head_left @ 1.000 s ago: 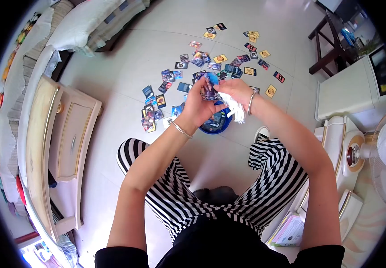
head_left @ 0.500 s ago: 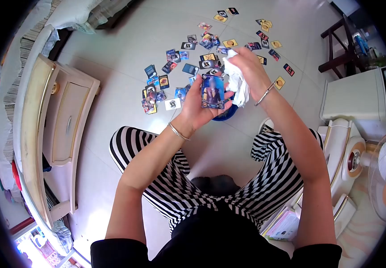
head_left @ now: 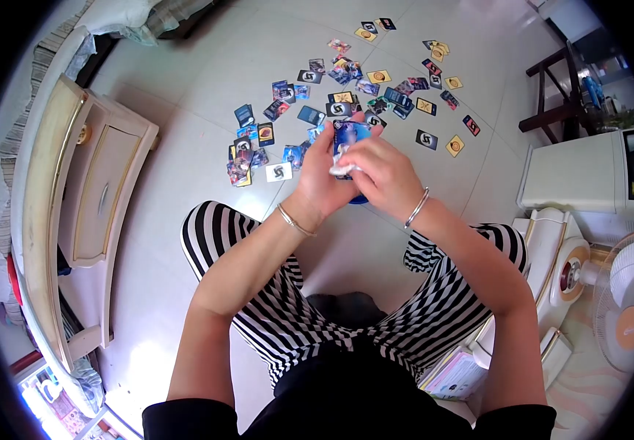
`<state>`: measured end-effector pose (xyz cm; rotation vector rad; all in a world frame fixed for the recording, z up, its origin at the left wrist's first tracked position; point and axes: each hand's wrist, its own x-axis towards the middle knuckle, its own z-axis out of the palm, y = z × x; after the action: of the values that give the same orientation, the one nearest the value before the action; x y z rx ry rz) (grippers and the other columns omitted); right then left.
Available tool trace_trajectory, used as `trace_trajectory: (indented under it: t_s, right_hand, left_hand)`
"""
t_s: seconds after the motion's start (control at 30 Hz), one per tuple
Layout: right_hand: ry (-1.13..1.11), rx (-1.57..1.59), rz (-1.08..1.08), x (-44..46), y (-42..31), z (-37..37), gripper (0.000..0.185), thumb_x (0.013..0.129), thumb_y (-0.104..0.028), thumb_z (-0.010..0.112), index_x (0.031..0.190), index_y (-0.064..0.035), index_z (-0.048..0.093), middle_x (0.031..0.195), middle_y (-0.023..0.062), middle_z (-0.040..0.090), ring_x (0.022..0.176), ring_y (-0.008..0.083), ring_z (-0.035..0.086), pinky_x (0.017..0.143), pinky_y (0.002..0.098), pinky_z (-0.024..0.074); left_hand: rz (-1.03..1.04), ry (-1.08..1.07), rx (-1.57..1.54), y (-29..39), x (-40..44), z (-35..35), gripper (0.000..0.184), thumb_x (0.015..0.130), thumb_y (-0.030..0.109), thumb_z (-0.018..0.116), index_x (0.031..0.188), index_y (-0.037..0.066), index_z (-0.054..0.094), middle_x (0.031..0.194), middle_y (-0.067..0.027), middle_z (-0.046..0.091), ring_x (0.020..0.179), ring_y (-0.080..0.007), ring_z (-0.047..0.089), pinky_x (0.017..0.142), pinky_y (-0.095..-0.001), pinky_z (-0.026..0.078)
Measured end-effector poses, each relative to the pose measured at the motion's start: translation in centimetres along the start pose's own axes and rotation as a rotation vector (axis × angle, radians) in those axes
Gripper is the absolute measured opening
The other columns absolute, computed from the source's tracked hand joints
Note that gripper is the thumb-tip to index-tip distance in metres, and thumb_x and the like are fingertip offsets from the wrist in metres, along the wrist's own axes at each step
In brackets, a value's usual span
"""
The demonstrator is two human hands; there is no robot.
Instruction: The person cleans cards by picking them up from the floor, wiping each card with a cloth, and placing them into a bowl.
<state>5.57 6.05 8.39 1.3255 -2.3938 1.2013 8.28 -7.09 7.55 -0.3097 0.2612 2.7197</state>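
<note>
My left hand (head_left: 318,183) holds a blue picture card (head_left: 350,130) from below and along its side, over the floor between my knees. My right hand (head_left: 389,174) is closed on a crumpled white cloth (head_left: 341,166) and presses it against the lower part of the card's face. Most of the cloth is hidden inside my fingers. Beneath both hands a sliver of a blue round container (head_left: 360,199) shows. Many loose cards lie on the floor just beyond, among them a white card (head_left: 279,172) and a yellow-faced card (head_left: 455,145).
To the left stands a cream cabinet (head_left: 104,183) beside a bed. On the right are a dark wooden stool (head_left: 551,92), a white box-shaped appliance (head_left: 570,172) and a fan (head_left: 628,293). Booklets (head_left: 452,378) lie by my right thigh.
My right hand has come down and left, bringing the cloth from beside the card onto its face. The cloth is now bunched up in my fingers. My left hand still holds the card.
</note>
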Motion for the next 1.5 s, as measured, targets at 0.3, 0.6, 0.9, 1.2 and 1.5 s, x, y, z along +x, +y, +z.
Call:
trace_trajectory:
  t_s: [0.3,0.6,0.9,1.2,1.5]
  right_hand:
    - [0.137,-0.113,0.021,2.4,1.6,-0.6,0.014,0.073,0.001,0.058,0.082,-0.0107,0.058,0.081,0.0045,0.056,0.077,0.0243,0.057,0.063,0.0355,0.0476]
    - [-0.077,-0.057,-0.014,0.3,0.5,-0.7,0.018,0.073,0.002,0.054,0.087,-0.0091,0.058,0.085,0.0053,0.057,0.082,0.0246,0.057,0.067,0.0348,0.0468]
    - [0.005,-0.304,0.049,1.0,1.7,-1.9,0.016,0.074,-0.001,0.057,0.087,-0.0103,0.057,0.084,0.0059,0.056,0.081,0.0254,0.057,0.066,0.0366,0.0483]
    - [-0.082,-0.068,0.116,-0.1,-0.1,-1.7,0.014,0.075,0.0,0.055,0.086,-0.0086,0.056,0.082,0.0072,0.055,0.078,0.0259,0.057,0.064,0.0362,0.0466]
    - [-0.022,-0.123,0.071,0.8,0.7,-0.5,0.016,0.075,0.002,0.053,0.087,-0.0092,0.056,0.085,0.0079,0.055,0.077,0.0295,0.056,0.065,0.0379,0.0467]
  left_hand:
    - [-0.073,0.107,0.066,-0.8,0.0,0.3,0.041,0.096,0.043,0.026,0.12,0.02,0.051,0.116,-0.0062,0.056,0.114,-0.0218,0.048,0.098,-0.0465,0.035]
    - [0.031,0.038,-0.002,0.1,0.0,0.0,0.046,0.097,0.045,0.022,0.123,0.019,0.05,0.118,-0.0079,0.055,0.114,-0.0216,0.048,0.098,-0.0444,0.035]
    - [0.008,0.032,0.008,-0.1,0.3,-0.5,0.042,0.097,0.039,0.03,0.123,0.012,0.049,0.126,-0.0119,0.05,0.116,-0.0243,0.048,0.099,-0.0427,0.036]
    - [0.05,0.015,0.048,0.5,0.4,0.2,0.039,0.097,0.039,0.031,0.12,0.012,0.049,0.114,-0.0117,0.057,0.109,-0.0227,0.053,0.095,-0.0389,0.04]
    - [0.04,0.07,0.126,-0.3,-0.1,0.6,0.043,0.096,0.043,0.033,0.124,0.013,0.047,0.109,-0.0093,0.059,0.107,-0.0196,0.053,0.094,-0.0385,0.041]
